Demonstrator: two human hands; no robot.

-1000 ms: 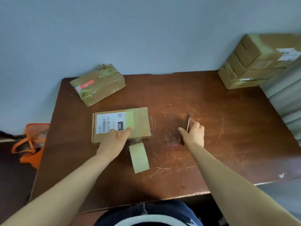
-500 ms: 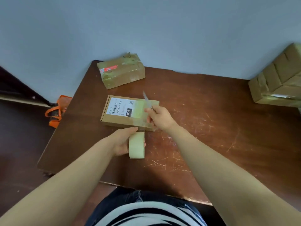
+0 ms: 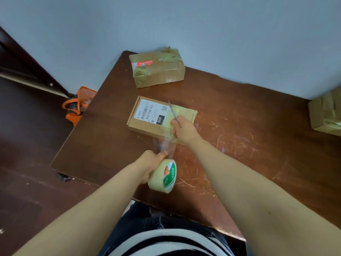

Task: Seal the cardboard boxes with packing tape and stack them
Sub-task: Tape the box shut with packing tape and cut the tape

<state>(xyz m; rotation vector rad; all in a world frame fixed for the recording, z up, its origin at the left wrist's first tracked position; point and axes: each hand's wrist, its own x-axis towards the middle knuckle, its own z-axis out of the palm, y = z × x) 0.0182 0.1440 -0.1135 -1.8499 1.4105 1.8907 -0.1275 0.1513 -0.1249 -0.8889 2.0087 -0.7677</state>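
Head view: left hand (image 3: 149, 163) gripped the tape roll (image 3: 163, 175) over the table (image 3: 239, 126), with a clear strip (image 3: 164, 145) stretched from it to the flat box (image 3: 186, 112) mid-table. Right hand (image 3: 184, 131) was curled round a thin blade (image 3: 172, 111), probably a knife, at the box's near side. A taped box (image 3: 158, 69) sat behind.

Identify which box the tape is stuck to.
The flat box with the white barcode label, by the right hand; the bulkier red-stickered box and the right-edge box have no strand to the roll.
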